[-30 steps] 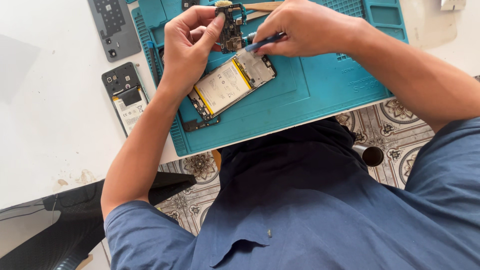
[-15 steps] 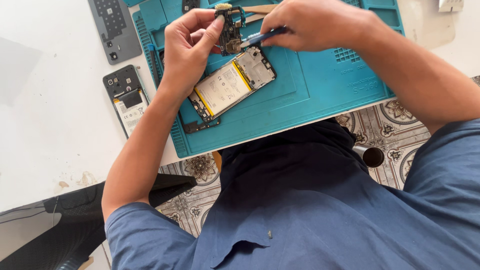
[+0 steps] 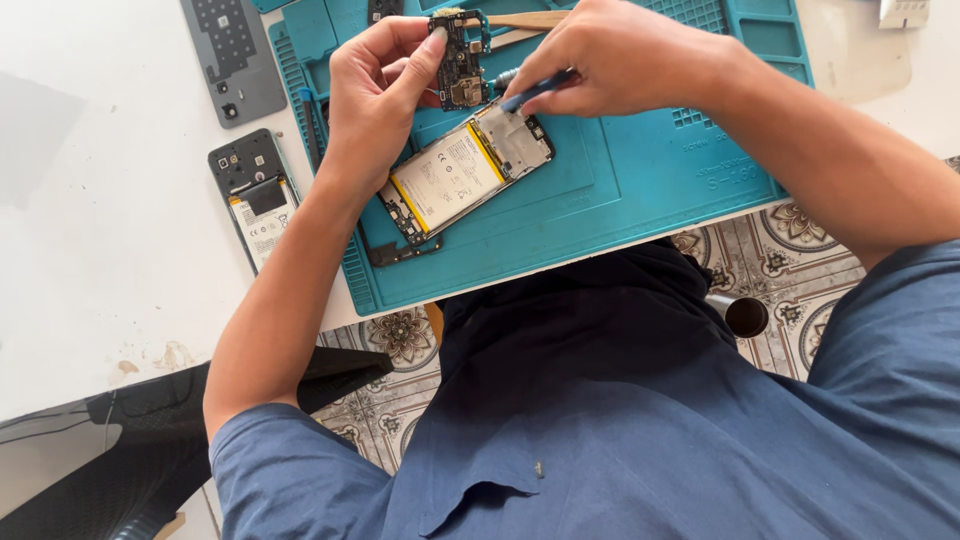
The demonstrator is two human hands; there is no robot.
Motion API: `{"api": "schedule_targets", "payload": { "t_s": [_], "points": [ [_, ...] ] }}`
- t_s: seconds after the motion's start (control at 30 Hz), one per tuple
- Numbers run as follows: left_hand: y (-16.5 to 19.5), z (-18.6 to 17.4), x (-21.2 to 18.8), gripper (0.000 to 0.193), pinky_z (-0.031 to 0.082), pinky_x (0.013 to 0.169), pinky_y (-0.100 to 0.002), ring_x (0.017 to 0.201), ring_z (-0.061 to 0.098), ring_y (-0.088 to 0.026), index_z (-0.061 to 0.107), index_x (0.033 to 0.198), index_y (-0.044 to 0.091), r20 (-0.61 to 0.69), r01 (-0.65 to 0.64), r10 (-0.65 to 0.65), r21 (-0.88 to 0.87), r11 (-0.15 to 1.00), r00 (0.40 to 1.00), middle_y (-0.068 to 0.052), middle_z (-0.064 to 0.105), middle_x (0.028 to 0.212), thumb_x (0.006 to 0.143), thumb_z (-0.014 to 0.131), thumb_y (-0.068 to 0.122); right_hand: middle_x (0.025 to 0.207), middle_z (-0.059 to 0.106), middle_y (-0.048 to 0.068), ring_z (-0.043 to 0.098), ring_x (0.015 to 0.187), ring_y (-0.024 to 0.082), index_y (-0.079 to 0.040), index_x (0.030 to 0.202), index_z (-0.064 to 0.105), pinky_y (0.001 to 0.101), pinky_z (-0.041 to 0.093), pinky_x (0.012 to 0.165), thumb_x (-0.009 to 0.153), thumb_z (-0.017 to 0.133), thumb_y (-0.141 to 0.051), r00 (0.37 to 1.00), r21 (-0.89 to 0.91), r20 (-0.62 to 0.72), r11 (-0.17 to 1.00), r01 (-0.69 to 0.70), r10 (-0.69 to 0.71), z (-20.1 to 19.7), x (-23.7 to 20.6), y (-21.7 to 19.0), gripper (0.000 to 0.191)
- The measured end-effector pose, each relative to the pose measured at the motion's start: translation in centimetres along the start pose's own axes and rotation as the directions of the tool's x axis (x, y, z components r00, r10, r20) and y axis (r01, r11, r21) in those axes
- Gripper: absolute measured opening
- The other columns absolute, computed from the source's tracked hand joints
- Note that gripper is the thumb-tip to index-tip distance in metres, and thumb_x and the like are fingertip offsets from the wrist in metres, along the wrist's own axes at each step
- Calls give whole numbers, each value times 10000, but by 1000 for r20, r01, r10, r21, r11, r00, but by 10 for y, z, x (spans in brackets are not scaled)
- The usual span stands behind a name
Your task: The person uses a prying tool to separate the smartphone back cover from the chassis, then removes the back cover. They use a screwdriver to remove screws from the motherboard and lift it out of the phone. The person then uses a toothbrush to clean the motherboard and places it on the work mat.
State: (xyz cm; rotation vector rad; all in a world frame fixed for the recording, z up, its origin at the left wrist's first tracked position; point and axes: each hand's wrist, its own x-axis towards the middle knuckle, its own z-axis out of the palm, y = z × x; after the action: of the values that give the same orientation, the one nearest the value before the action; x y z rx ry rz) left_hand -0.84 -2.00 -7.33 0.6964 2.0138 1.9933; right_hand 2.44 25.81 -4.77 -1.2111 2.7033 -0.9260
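My left hand [image 3: 375,85] pinches a small dark circuit board [image 3: 460,62] between thumb and forefinger, holding it upright above an opened phone [image 3: 460,178]. The phone lies face down on a teal work mat [image 3: 640,190], its white battery with yellow edge exposed. My right hand [image 3: 625,55] grips a thin blue-handled tool [image 3: 530,88] whose tip points at the lower edge of the board, just over the phone's top end.
A second opened phone [image 3: 255,195] lies on the white table left of the mat. A grey back cover [image 3: 232,55] rests above it. A wooden stick [image 3: 525,20] lies at the mat's top. Patterned floor tiles and a dark cup [image 3: 746,316] show below the table edge.
The left hand has lifted the circuit board slightly higher off the phone. The right hand and tool shifted a little toward the board.
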Motion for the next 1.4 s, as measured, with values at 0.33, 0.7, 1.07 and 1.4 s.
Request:
{"api": "schedule_targets", "payload": {
  "t_s": [0.33, 0.7, 1.07, 1.4],
  "points": [
    [1, 3, -1, 180, 568, 719, -205, 880, 692, -43, 717, 1184, 33, 10, -11, 11, 15, 1000, 1000, -4, 748, 1049, 1093, 680, 183, 824, 742, 146, 709, 709, 311, -40, 1059, 761, 405, 548, 655, 929, 766, -197, 996, -133, 40, 988, -73, 79, 6, 1, -2, 204],
    [1, 3, -3, 183, 571, 718, -212, 893, 707, -47, 717, 1185, 38, 5, -1, 1, 8, 1000, 1000, -4, 753, 1056, 1087, 683, 189, 742, 695, 110, 639, 591, 209, -45, 1073, 769, 347, 507, 554, 930, 768, -324, 964, -196, 72, 952, -237, 255, -14, -14, 14, 313],
    [-1, 3, -3, 184, 572, 723, -215, 882, 701, -46, 720, 1182, 30, 9, -5, 5, 13, 1000, 1000, -8, 753, 1057, 1090, 688, 186, 747, 705, 126, 643, 597, 251, -65, 1149, 773, 371, 509, 566, 908, 773, -279, 945, -104, 150, 955, -276, 290, -7, -5, 0, 322],
    [5, 5, -3, 176, 569, 724, -212, 863, 693, -47, 710, 1185, 21, 9, 22, -22, -21, 1000, 1000, -7, 741, 1034, 1092, 683, 167, 749, 703, 129, 630, 600, 235, -44, 1108, 782, 371, 489, 570, 976, 736, -259, 966, -87, 125, 972, -218, 228, -12, -11, 14, 256]
  ]
}}
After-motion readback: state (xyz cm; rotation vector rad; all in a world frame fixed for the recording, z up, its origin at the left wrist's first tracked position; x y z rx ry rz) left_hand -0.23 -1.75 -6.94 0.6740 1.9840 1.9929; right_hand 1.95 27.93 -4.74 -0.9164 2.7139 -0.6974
